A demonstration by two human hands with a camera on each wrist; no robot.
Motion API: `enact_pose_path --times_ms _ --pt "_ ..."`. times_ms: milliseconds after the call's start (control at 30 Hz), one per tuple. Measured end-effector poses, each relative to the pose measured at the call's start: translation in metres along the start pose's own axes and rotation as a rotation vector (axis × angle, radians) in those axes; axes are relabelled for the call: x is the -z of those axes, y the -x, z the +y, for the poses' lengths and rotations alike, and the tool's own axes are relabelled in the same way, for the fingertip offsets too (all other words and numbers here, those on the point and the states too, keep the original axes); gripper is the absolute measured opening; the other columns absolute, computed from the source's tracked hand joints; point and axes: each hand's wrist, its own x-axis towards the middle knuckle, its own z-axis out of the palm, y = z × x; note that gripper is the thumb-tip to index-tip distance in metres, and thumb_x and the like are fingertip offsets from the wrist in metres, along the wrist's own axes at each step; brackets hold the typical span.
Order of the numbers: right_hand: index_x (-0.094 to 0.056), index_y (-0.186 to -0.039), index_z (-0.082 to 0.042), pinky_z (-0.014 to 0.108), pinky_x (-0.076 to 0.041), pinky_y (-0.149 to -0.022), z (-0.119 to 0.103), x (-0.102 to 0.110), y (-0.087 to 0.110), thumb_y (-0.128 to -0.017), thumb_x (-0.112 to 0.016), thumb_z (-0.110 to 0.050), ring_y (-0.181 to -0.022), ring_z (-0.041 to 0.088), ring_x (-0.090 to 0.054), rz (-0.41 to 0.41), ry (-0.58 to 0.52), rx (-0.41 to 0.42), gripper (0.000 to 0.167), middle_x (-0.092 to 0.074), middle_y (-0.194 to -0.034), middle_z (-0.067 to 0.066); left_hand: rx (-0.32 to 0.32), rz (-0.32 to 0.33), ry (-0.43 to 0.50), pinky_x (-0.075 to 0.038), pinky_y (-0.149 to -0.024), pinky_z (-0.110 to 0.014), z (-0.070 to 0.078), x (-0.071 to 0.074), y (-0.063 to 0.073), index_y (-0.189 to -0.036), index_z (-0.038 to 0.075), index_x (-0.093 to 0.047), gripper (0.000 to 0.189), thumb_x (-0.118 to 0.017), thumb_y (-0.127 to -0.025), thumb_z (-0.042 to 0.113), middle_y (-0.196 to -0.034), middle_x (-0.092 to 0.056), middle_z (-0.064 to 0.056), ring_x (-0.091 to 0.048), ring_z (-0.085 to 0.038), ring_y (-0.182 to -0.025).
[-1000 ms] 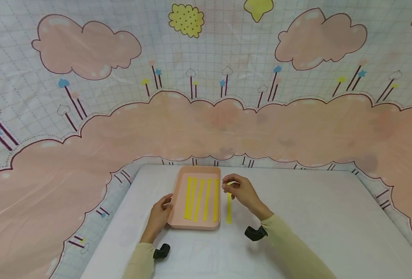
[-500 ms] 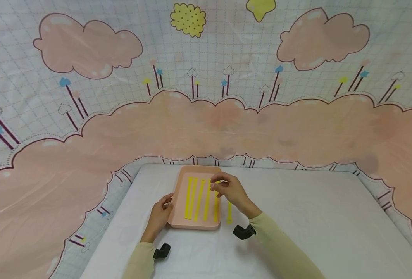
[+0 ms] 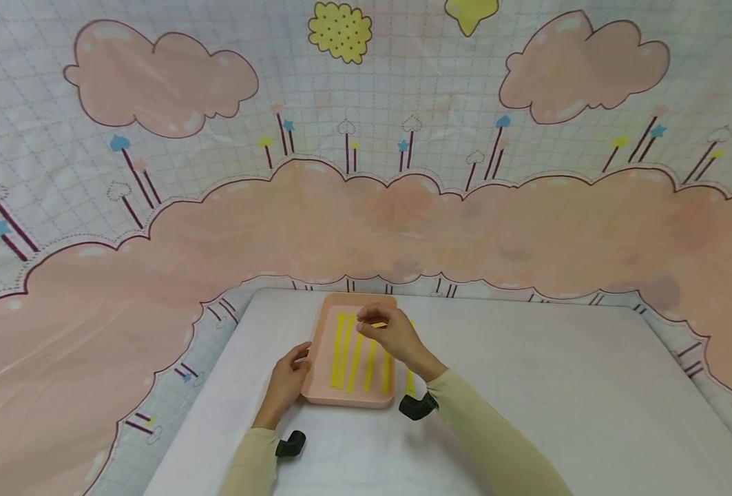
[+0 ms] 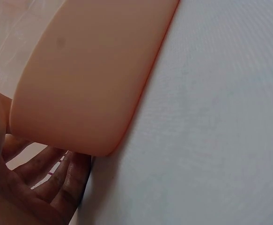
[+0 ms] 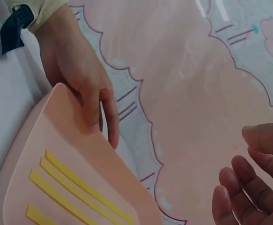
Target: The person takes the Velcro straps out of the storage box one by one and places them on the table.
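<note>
A shallow peach-coloured tray [image 3: 350, 401] lies on the table with several narrow yellow strips [image 3: 337, 351] side by side in it. One more yellow strip [image 3: 410, 382] lies on the table just right of the tray, partly covered by the right arm. My left hand [image 3: 286, 382] grips the tray's left wall; the right wrist view shows the thumb inside the rim and fingers outside. In the left wrist view, the tray's outer wall [image 4: 80, 84] fills the space above the fingers. Over the strips hovers my right hand [image 3: 396, 337], fingers loosely bent, nothing between thumb and fingertips.
A white-covered table [image 3: 558, 386] stretches to the right of the tray. Behind it hangs a patterned cloth [image 3: 465, 234] with clouds and stars. Each wrist carries a black camera mount; the right mount [image 3: 418, 406] sits near the tray's front right corner.
My right hand has moved left, from beside the loose strip at the tray's right edge to above the strips in the tray. The left hand has kept its grip on the tray.
</note>
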Motion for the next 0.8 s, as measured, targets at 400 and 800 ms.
enact_pose_path --times_ms 400,800 --pt "-0.067 -0.103 -0.007 0.027 -0.055 -0.078 -0.008 -0.022 -0.021 -0.089 -0.071 -0.014 -0.096 0.020 -0.066 -0.056 0.127 0.076 0.016 -0.069 -0.104 0.007 -0.006 0.005 0.003 -0.052 -0.097 -0.048 0.000 -0.001 -0.001 -0.138 0.006 -0.055 0.045 -0.054 -0.094 0.001 -0.128 -0.061 -0.023 -0.063 -0.037 -0.115" --pt "-0.067 -0.111 -0.012 0.033 -0.051 -0.092 -0.002 -0.040 -0.036 -0.091 -0.070 -0.020 -0.107 0.024 -0.062 -0.214 0.509 0.201 0.022 -0.066 -0.114 0.001 0.015 -0.013 -0.003 -0.053 -0.096 -0.048 0.002 -0.001 0.001 -0.140 0.007 -0.053 0.045 -0.052 -0.096 0.002 -0.130 -0.060 -0.023 -0.062 -0.038 -0.117"
